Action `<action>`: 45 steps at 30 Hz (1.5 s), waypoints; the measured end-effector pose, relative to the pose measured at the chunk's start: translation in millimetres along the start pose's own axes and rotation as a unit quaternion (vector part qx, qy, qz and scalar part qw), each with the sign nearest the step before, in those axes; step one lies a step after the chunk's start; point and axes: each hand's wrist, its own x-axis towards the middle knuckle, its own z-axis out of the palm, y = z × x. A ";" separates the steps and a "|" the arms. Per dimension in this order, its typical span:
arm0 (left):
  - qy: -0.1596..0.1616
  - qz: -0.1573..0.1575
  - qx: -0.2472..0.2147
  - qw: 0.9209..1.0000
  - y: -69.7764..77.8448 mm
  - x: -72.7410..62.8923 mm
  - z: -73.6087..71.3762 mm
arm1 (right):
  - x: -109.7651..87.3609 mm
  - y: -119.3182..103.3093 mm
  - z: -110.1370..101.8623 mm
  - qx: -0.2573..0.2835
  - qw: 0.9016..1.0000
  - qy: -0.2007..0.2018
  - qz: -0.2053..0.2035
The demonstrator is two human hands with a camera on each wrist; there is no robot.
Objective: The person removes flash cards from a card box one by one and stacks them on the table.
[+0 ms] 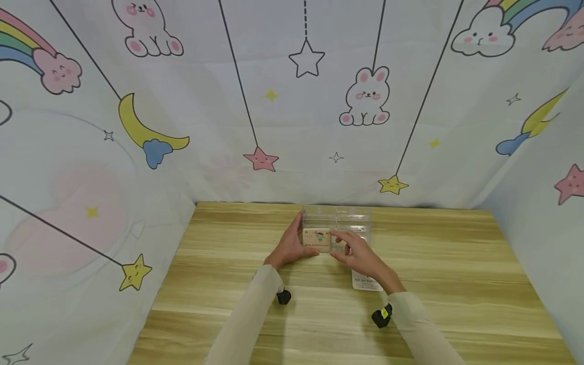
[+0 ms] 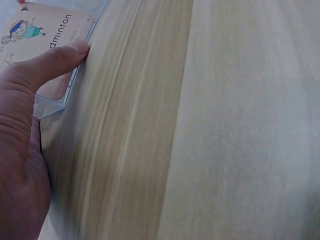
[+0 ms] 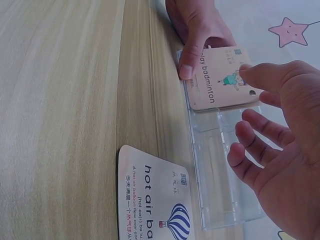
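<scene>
A clear plastic box (image 1: 358, 217) with compartments stands at the back of the table. In its left compartment sits a stack of picture cards (image 1: 317, 241), the front one reading "play badminton". My left hand (image 1: 292, 246) grips the box's left end, its thumb across the front over the lower part of the cards; its other fingers are partly hidden behind. My right hand (image 1: 360, 256) is at the cards' right side with fingers spread, one fingertip touching the front card near the drawn figure. A "hot air balloon" card (image 3: 155, 200) lies on the table beside the box, partly under my right hand in the head view.
The box's right compartment (image 3: 215, 165) shows bare clear walls. The wood-grain table (image 1: 228, 253) ends at a white cloth (image 1: 315, 132) printed with stars, rabbits and rainbows. The cloth hangs behind and on both sides. Dark wrist cameras (image 1: 381, 317) are on both wrists.
</scene>
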 end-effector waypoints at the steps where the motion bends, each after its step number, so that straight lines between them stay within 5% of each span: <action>1: 0.000 0.001 -0.001 1.000 -0.3 -0.1 0.1 | 0.0 -0.6 -0.2 0.001 1.000 0.001 0.000; 19: 0.006 0.017 -0.011 1.000 -5.7 1.3 1.7 | 1.6 -2.5 1.6 0.011 0.998 0.043 -0.037; 32: 0.007 0.013 -0.013 1.000 -1.5 -0.7 2.1 | 2.6 -5.1 4.4 0.051 0.999 0.015 -0.003; 45: 0.002 0.004 0.002 1.000 -1.9 -0.5 0.8 | 11.2 -8.3 7.8 0.020 0.998 0.011 -0.053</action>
